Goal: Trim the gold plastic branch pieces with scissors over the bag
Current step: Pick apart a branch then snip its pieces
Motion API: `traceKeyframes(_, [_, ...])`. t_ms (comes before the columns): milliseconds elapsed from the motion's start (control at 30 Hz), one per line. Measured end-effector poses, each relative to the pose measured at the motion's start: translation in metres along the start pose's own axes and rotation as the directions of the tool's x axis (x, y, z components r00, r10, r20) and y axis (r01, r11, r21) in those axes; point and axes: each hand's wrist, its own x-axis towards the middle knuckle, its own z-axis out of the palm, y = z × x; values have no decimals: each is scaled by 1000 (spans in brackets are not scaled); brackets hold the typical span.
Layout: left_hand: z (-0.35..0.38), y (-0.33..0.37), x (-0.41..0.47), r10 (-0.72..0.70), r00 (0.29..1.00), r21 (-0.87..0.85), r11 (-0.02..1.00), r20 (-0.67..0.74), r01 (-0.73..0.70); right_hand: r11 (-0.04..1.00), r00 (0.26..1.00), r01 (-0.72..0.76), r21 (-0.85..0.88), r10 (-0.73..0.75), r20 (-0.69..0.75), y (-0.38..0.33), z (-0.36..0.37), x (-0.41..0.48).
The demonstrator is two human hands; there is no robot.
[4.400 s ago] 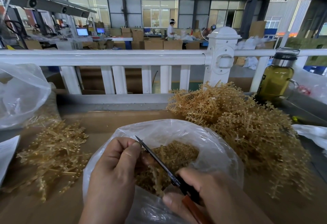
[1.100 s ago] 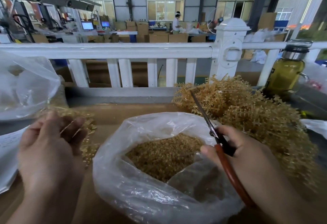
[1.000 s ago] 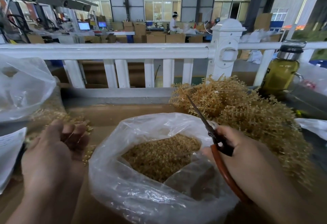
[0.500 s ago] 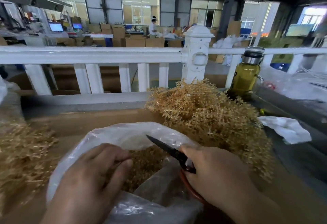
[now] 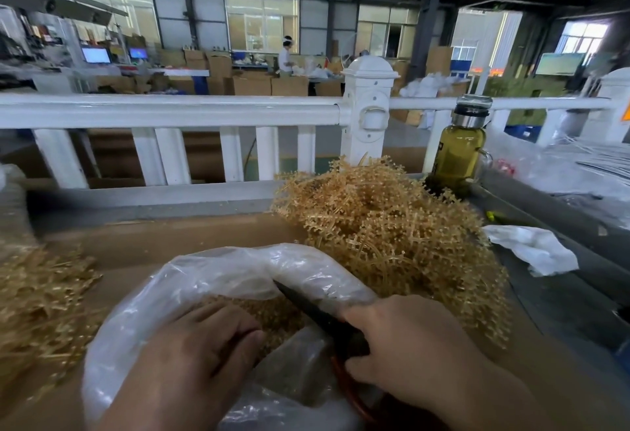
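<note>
Both hands now over the open mouth of the clear plastic bag (image 5: pixel 211 280), which sits on the brown cardboard-covered bench (image 5: pixel 177 236) and holds a bed of small gold trimmings (image 5: pixel 269 311). A second ago the left hand (image 5: pixel 191 359) was out over the loose heap of gold plastic branch pieces on the left (image 5: pixel 41 297); it has come back in and hangs palm-down over the bag, fingers curled under. Whether they pinch a fresh piece cannot be told; the back of the hand hides it. The right hand (image 5: pixel 412 352) has swung the black-bladed scissors with red-brown handle loops (image 5: pixel 317 314) down from pointing up and away; the blades now reach low across the bag toward the left fingers (image 5: pixel 238 335), and look nearly closed. Right fingers clenched around the handles. Reading: a new cycle, a piece likely fetched and brought to the blades, so that offcuts fall into the bag. The big tangled mound of gold plastic branches on the right (image 5: pixel 385 229) lies untouched behind the bag, so plenty of work looks left. Olive-tinted glass bottle with steel cap (image 5: pixel 458 154) stands by the white railing (image 5: pixel 170 110), clear of the work.
</note>
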Motion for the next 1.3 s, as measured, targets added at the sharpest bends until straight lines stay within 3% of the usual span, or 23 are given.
traceKeyframes(267, [2,-1,-3,-49,999,-24,998,15,50,999,1000,-14,-38,14,5,3,1,0])
traceKeyframes(533, [4,1,-5,-204,979,-88,976,-25,201,1000,1000,-11,7,12,-29,0,-2,-1])
traceKeyframes(767, [6,3,-5,-140,990,-35,990,-36,138,981,954,-190,24,190,-232,-2,-10,7])
traceKeyframes(1000, [5,2,-2,-123,992,-40,992,-4,123,990,994,-106,-88,108,14,-6,-16,23])
traceKeyframes(1067, [6,2,-2,-122,992,-29,992,8,122,993,989,-104,-56,98,-111,-5,-20,28])
traceKeyframes(1167, [9,2,-2,-121,992,-27,992,26,122,993,925,-98,64,114,-362,2,-27,55])
traceKeyframes(1233, [8,4,-3,-140,989,-17,990,38,141,992,938,-100,78,120,-324,7,-25,81])
traceKeyframes(1300, [6,3,-2,-140,990,-48,989,30,142,988,972,-141,60,150,-179,12,-16,104])
